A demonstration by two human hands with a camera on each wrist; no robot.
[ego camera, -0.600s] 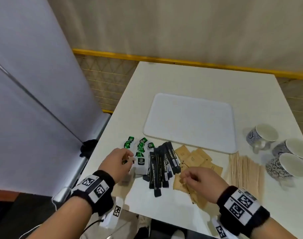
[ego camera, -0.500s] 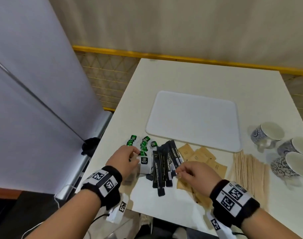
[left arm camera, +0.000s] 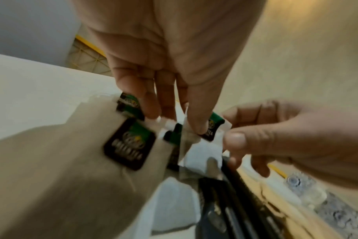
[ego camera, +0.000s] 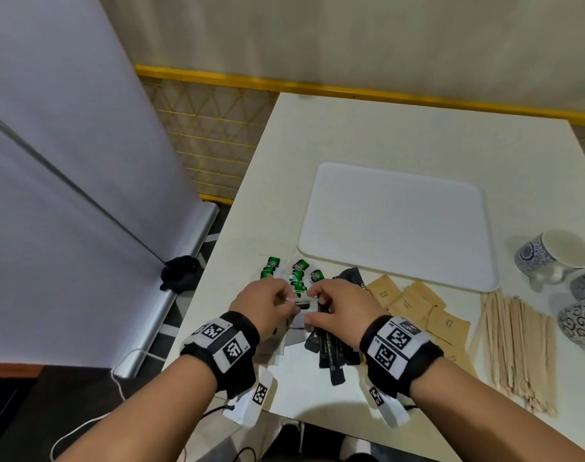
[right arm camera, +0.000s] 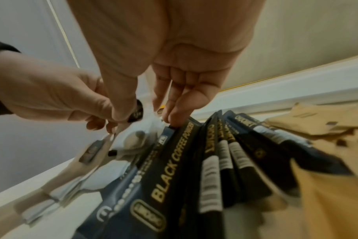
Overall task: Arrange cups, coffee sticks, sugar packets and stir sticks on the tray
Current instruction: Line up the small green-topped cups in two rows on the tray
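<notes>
A white tray lies bare in the middle of the table. In front of it, from left to right, lie green-labelled tea bags, black coffee sticks, brown sugar packets and wooden stir sticks. Three patterned cups stand at the right edge. My left hand and right hand meet over the tea bags. Both pinch one white tea bag, the left hand from above, the other from the right. The right hand has its outer fingers on a coffee stick.
The table ends close to my wrists at the front and just left of the tea bags. A grey panel stands to the left, with a dark bundle at its foot. A yellow rail runs behind the table.
My right hand has moved left from the sugar packets across the coffee sticks to the tea bags. It now meets the left hand, which has stayed there.
</notes>
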